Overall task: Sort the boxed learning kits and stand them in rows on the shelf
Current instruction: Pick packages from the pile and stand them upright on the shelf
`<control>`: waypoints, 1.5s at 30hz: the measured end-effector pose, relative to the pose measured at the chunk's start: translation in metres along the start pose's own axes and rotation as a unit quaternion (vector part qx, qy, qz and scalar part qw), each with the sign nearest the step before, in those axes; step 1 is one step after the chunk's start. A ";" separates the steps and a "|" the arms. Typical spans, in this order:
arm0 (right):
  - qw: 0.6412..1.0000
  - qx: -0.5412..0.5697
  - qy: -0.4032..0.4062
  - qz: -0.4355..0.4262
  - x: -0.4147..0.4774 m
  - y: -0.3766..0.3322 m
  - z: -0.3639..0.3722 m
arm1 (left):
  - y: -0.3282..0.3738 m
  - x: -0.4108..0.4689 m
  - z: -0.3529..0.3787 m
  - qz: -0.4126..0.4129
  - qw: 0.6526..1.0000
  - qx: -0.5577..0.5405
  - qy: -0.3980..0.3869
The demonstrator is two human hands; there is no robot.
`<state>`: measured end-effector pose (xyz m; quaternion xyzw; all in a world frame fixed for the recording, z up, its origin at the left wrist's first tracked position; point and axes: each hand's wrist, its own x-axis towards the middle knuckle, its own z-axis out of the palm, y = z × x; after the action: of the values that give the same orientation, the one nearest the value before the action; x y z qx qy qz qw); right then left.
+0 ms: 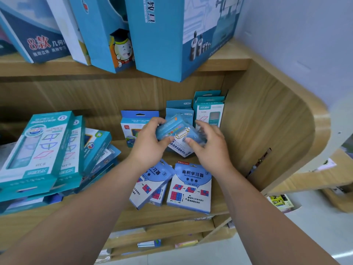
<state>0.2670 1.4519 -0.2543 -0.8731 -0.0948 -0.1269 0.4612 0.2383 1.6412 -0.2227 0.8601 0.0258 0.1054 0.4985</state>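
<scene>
Head view: both hands meet over the middle shelf (191, 219) and hold one small blue box (177, 129), tilted, in the air just in front of the kits standing at the back. The left hand (150, 142) grips its left end, fingers (158, 121) curled over the top edge and thumb pressed on the front. The right hand (208, 148) grips the other end with the thumb on the front face; its other fingers wrap behind the box and are mostly hidden. The print on the box is blurred.

Behind it, a white-and-blue kit (137, 121) stands upright, half covered by the left hand. Beside it stand a blue hang-tab kit (179, 109) and a teal kit marked S-335 (209, 109), with another just behind it.

Below the hands, a flat kit with red and blue squares (190, 190) lies on the board; two similar kits (150, 188) overlap beside it, their tops hidden under the left wrist. A leaning stack of teal kits (38, 150) fills the left and is cut off at the frame edge. Large blue boxes (158, 35) stand on the upper shelf, their tops out of view. The lower shelves hold items too small to make out.
</scene>
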 end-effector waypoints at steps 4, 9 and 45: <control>0.991 0.014 0.100 0.085 -0.014 -0.006 -0.001 | -0.003 -0.006 -0.003 -0.108 0.977 -0.186 0.011; 0.949 0.195 0.003 0.247 -0.024 -0.019 0.003 | -0.004 -0.012 -0.003 -0.140 0.934 -0.330 0.004; 0.999 -0.017 0.021 0.017 0.012 0.010 0.021 | -0.007 0.026 0.022 0.035 0.998 0.044 -0.002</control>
<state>0.2839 1.4648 -0.2698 -0.8793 -0.0677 -0.1391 0.4505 0.2686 1.6301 -0.2355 0.8819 -0.0011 0.1195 0.4561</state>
